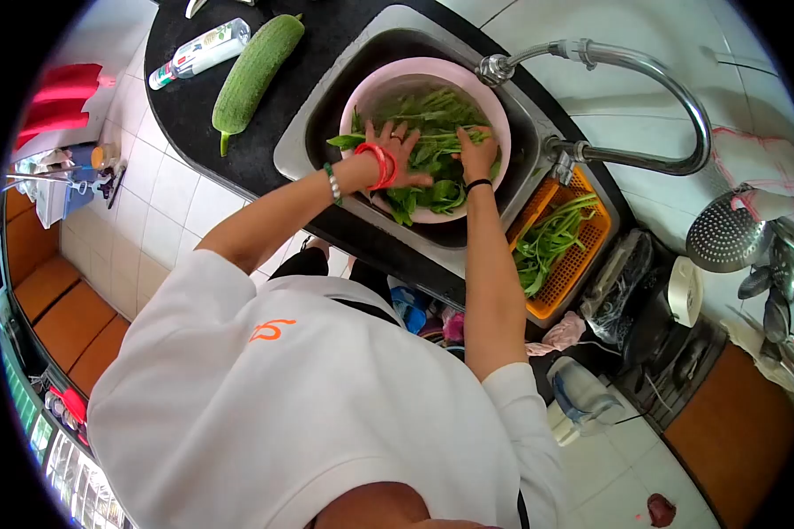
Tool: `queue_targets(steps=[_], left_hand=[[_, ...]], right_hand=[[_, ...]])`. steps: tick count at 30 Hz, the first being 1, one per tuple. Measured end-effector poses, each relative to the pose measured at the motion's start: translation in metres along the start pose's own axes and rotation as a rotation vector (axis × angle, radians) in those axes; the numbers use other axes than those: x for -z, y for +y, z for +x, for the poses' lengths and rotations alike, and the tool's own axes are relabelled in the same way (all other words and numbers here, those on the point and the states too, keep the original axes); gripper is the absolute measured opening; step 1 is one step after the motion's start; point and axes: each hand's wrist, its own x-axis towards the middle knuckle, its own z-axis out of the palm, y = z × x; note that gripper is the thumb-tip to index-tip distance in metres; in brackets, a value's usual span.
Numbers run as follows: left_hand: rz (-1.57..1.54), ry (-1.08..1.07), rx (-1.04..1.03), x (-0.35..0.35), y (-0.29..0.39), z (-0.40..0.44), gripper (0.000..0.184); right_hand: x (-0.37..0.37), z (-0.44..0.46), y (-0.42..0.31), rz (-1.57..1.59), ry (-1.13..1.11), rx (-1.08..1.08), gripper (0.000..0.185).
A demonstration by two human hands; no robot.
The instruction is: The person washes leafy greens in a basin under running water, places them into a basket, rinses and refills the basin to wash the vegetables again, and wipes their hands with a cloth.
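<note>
Scene brightly lit, window (84, 485) overexposed, glints thrown off chrome tap (699, 125), edges bowed by fisheye distortion, corners blackened.

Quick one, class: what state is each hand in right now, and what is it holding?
Left hand: open, spread on the leafy greens.
Right hand: closed, holding some leafy greens.

No word, brand or number can be read for certain. 2 things carry marks: the white shirt (326, 406) bears a short orange sign (273, 331) of curved strokes, its characters unclear, and the bottle (206, 55) on the table (190, 115) has a label (196, 55) too small to make out.
</note>
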Motion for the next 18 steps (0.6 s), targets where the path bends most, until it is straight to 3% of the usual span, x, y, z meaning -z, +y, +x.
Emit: queue_targets(steps=[3, 5, 7, 10, 12, 13, 15, 17, 18], left_hand=[[0.203, -0.185, 0.02, 0.006, 0.003, -0.009, 0.112], [0.125, -0.222, 0.028, -0.004, -0.003, 0.011, 0.108], [0.042, -0.279, 0.029, -0.021, -0.008, 0.038, 0.092], [0.046, -0.235, -0.012, -0.035, -0.016, 0.048, 0.098], [0.035, -0.091, -0.046, -0.038, -0.015, 0.054, 0.106], [0.025, -0.087, -0.044, -0.029, -0.016, 0.038, 0.106], [-0.059, 0.157, -0.038, -0.004, -0.026, -0.004, 0.115], [-0.057, 0.248, -0.024, -0.038, -0.036, 0.011, 0.12], [-0.046, 0.285, 0.009, -0.041, -0.034, 0.007, 0.12]], right_hand=[[-0.009, 0.005, 0.003, -0.1, -0.004, -0.095, 0.033], [-0.027, 0.056, 0.068, -0.202, 0.082, -0.108, 0.035], [-0.035, 0.069, 0.081, -0.312, 0.168, -0.115, 0.038], [-0.027, 0.04, 0.056, -0.344, 0.331, 0.072, 0.035], [0.0, -0.014, -0.029, -0.031, 0.035, 0.149, 0.026], [0.006, -0.026, -0.042, -0.028, 0.03, 0.248, 0.021], [0.024, -0.049, -0.071, -0.022, 0.016, 0.345, 0.017], [0.047, -0.077, -0.106, -0.137, 0.195, 0.675, 0.012], [0.044, -0.08, -0.106, -0.138, 0.191, 0.68, 0.012]])
